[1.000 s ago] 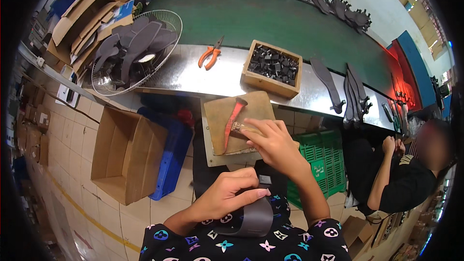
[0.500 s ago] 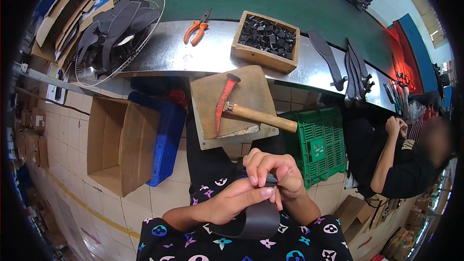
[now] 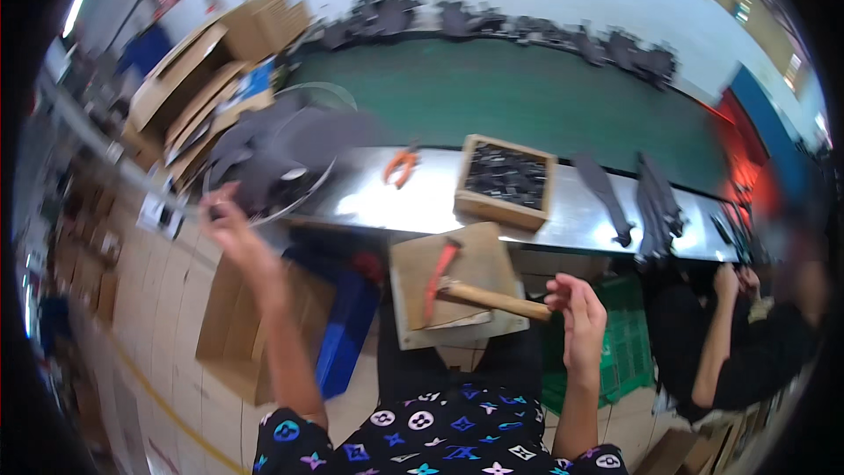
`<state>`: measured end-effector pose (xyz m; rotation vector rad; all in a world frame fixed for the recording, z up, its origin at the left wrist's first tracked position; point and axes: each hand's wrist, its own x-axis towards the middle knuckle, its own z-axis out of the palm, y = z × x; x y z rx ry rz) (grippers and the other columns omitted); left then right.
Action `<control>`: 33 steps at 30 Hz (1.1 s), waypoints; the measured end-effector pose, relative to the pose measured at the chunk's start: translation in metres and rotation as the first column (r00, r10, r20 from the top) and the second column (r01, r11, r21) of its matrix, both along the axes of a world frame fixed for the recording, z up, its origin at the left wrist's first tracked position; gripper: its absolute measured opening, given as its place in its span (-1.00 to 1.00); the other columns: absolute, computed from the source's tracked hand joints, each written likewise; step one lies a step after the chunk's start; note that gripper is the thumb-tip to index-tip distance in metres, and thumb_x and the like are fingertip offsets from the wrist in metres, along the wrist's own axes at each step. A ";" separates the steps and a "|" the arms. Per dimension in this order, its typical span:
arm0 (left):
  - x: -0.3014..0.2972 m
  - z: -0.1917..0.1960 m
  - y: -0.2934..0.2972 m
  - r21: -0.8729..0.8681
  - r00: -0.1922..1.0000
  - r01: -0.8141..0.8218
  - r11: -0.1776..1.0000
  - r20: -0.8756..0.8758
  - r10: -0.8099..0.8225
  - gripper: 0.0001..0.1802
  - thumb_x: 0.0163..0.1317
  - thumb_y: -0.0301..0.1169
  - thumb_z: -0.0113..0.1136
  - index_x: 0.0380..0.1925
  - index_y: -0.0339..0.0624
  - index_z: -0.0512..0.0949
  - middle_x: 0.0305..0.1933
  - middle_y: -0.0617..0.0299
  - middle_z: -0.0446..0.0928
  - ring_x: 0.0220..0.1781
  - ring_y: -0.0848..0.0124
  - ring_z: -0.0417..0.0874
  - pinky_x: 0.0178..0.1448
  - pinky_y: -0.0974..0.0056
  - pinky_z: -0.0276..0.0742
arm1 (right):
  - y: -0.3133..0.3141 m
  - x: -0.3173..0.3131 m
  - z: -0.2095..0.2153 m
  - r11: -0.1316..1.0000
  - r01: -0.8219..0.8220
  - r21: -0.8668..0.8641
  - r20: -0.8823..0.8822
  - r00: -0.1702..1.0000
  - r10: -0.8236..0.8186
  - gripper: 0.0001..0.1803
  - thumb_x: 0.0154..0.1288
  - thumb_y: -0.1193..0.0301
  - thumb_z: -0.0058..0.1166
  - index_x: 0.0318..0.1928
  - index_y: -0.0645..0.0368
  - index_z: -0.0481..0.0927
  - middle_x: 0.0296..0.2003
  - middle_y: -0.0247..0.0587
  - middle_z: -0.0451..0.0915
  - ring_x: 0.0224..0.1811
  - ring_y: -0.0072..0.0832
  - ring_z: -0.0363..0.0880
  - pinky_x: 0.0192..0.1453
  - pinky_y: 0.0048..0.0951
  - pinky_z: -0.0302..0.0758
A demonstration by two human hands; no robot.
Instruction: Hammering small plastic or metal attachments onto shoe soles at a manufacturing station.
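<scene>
My left hand (image 3: 236, 230) is raised at the near left side of a wire basket (image 3: 327, 183) heaped with dark grey strap-like pieces (image 3: 255, 154). Motion smears its fingers, so whether anything is in them is unclear. One grey piece (image 3: 334, 130) sticks out, blurred, over the basket's right side. My right hand (image 3: 578, 312) is open, its fingers loosely stretched, beside the end of a hammer's wooden handle; it holds nothing visible. That hammer (image 3: 492, 297), with a red head, lies across a worn board (image 3: 483, 251) in front of me.
On the metal bench edge (image 3: 360, 202) are orange-handled pliers (image 3: 402, 167), a wooden box (image 3: 503, 213) of small black parts and several grey straps (image 3: 605, 193). Below stand a cardboard box (image 3: 230, 325), a blue crate (image 3: 349, 334) and a green crate (image 3: 626, 343). A person (image 3: 730, 343) sits at right.
My hands have parted; the left has gone up to the basket, the right toward the hammer handle. The dark strap they held has left my lap. The view has shifted upward.
</scene>
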<state>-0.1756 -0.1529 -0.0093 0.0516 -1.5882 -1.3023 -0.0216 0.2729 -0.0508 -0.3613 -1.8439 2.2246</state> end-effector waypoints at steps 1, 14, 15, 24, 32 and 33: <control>-0.017 0.002 -0.035 -0.116 0.997 -0.044 0.992 0.064 0.051 -0.34 0.59 -0.03 0.04 0.37 -0.32 0.15 0.23 -0.04 0.48 0.23 0.24 0.45 0.42 0.13 0.28 | 0.014 -0.003 -0.005 0.995 0.081 0.065 -0.030 0.996 -0.079 -0.62 0.66 0.26 -0.07 0.13 0.33 0.61 -0.05 -0.17 0.70 -0.15 -0.58 0.62 0.01 -0.50 0.54; 0.000 -0.055 0.014 -0.320 0.860 0.179 0.930 0.510 0.010 -0.29 0.50 -0.23 0.15 0.47 -0.40 0.17 0.55 -0.19 0.22 0.65 0.02 0.13 0.68 0.06 -0.06 | 0.180 -0.141 -0.060 0.510 0.137 0.849 -0.009 0.969 -0.246 -0.60 0.36 0.35 0.24 0.07 0.35 0.51 -0.06 0.13 0.60 -0.17 0.06 0.69 -0.05 -0.11 0.62; 0.013 -0.046 0.044 -0.343 0.836 0.216 0.914 0.548 0.007 -0.27 0.46 -0.24 0.19 0.47 -0.41 0.18 0.56 -0.20 0.20 0.66 -0.02 0.09 0.69 0.03 -0.08 | 0.166 -0.150 -0.044 0.619 0.083 0.781 0.040 0.982 -0.182 -0.63 0.35 0.35 0.24 0.02 0.36 0.53 -0.14 0.11 0.63 -0.21 0.03 0.70 -0.06 -0.13 0.63; 0.068 0.006 0.196 -0.601 0.851 0.463 0.651 0.095 -0.517 -0.32 0.19 -0.40 0.39 0.28 -0.28 0.32 0.30 -0.20 0.49 0.45 -0.14 0.38 0.50 -0.11 0.16 | -0.069 -0.034 0.062 0.620 -0.728 -0.291 -0.411 0.681 0.607 -0.67 0.64 0.27 -0.03 0.20 0.24 0.45 -0.18 -0.15 0.66 -0.33 -0.44 0.70 -0.25 -0.49 0.61; 0.098 0.038 0.171 0.003 0.779 0.579 0.815 0.292 -0.554 -0.51 0.47 -0.56 0.18 0.35 -0.44 0.36 0.12 0.03 0.62 0.07 0.41 0.66 0.17 0.31 0.55 | -0.033 -0.013 -0.061 0.372 0.199 0.907 -0.264 0.956 0.132 -0.12 0.17 -0.14 0.39 0.31 0.17 0.43 0.20 0.23 0.42 -0.14 -0.01 0.67 -0.12 -0.10 0.68; 0.093 0.033 0.173 0.140 0.711 0.629 0.764 0.293 -0.639 -0.50 0.48 -0.55 0.18 0.35 -0.44 0.36 0.13 0.05 0.62 0.09 0.41 0.65 0.20 0.32 0.52 | -0.023 0.000 -0.076 0.362 0.089 0.928 -0.128 0.988 0.085 -0.22 0.17 -0.12 0.40 0.18 0.18 0.50 0.04 0.16 0.48 -0.22 -0.03 0.67 -0.19 -0.10 0.66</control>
